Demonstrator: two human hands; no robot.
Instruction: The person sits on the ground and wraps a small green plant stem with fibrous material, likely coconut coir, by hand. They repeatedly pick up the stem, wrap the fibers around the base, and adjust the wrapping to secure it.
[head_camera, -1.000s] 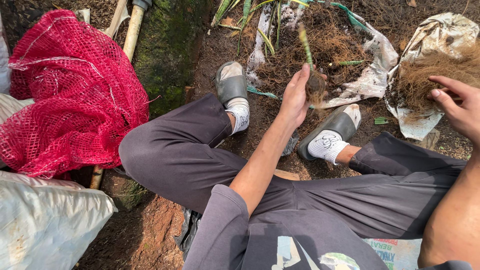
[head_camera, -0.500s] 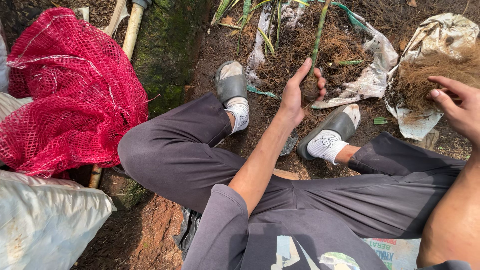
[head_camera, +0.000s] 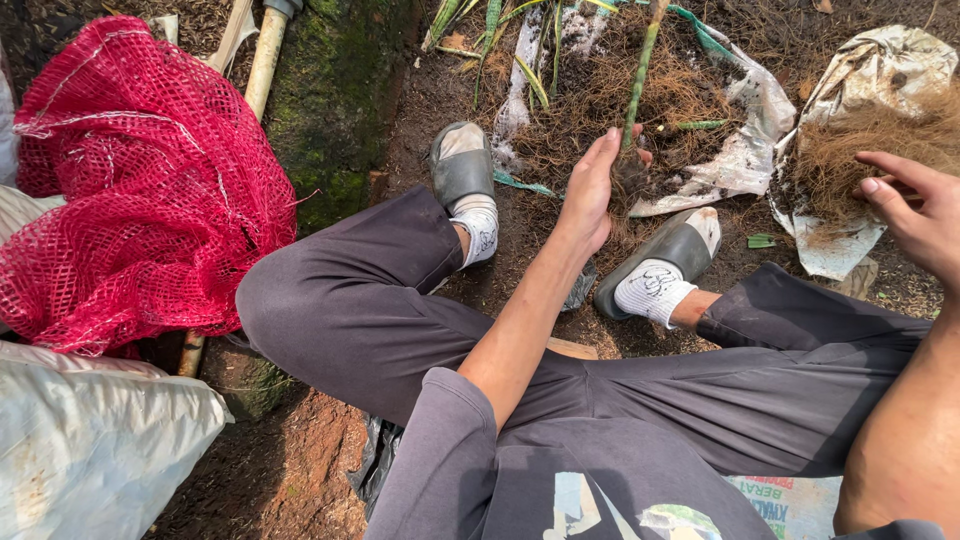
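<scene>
left hand (head_camera: 592, 190) pinches a green seedling stem (head_camera: 640, 75) at its root clump; right hand (head_camera: 925, 210), spread, touches fibre pile (head_camera: 865, 150) beside it; wrapping looks not yet done.

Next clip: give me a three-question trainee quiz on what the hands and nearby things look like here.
1. Which hand grips the green plant stem at its root clump?
2. True or false: the right hand rests on the red mesh sack.
3. What lies just beyond the right hand: A) dry brown fibre on a white sack, B) a bucket?

Key: 1. the left hand. 2. False; it reaches near the fibre. 3. A.
</scene>
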